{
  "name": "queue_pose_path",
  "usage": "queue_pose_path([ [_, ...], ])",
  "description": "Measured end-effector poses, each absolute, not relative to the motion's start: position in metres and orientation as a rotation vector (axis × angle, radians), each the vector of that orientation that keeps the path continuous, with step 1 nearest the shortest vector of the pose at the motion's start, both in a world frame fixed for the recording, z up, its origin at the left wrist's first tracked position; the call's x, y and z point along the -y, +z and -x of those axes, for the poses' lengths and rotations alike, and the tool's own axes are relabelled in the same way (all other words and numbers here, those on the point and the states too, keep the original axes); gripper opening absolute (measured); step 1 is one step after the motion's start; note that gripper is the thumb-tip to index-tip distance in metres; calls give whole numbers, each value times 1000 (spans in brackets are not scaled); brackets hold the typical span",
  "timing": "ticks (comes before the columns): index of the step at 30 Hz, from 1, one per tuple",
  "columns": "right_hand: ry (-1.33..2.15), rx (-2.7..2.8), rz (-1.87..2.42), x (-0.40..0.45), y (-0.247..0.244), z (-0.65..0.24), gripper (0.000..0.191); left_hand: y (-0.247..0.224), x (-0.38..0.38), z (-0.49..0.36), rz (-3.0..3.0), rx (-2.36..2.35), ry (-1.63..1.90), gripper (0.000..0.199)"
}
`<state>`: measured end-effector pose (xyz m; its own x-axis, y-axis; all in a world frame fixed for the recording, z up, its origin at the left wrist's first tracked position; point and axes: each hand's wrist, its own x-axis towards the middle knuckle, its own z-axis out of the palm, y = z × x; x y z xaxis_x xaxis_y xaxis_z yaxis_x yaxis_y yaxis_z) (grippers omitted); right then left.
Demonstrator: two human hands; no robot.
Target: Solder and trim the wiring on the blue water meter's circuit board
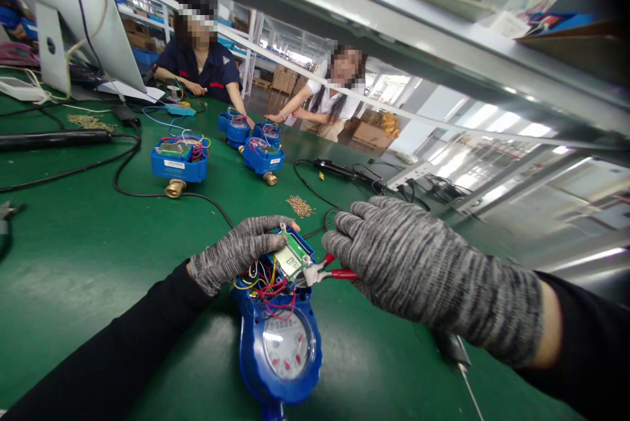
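Observation:
A blue water meter (249,349) with a round dial lies in front of me, its upper housing uncovered. In that housing sits a green circuit board (296,246) with a small display (289,260), and red, yellow and white wires are bunched beside it. My left hand (241,250), in a grey knitted glove, grips the board's upper left part with thumb and fingers. Red-handled pliers (339,274) are held in my gloved right hand (408,263). Their metal jaws touch the right edge of the board; what lies between the jaws is too small to tell.
Several similar blue meters (180,162) stand farther back on the green table (98,263). A pile of small screws (300,206) lies beyond my hands. Black cables (123,185) cross the left side, near a monitor (93,14). A screwdriver-like tool (455,349) lies right. Two people stand opposite.

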<state>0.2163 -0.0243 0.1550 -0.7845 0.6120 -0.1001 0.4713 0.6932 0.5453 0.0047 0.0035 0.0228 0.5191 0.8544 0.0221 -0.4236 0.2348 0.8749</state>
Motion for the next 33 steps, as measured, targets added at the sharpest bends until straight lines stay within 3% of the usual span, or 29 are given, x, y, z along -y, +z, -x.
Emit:
queue_pose_path([
  [7, 754, -2658, -903, 30, 157, -218, 8, 19, -4, -5, -986, -493, 931, 38],
  [15, 542, -2620, -923, 26, 169, -211, 20, 14, -6, -4, -1067, -510, 926, 38],
  [33, 587, -2583, -938, 29, 160, -213, 8, 21, 1, -9, -1021, -591, 981, 37],
])
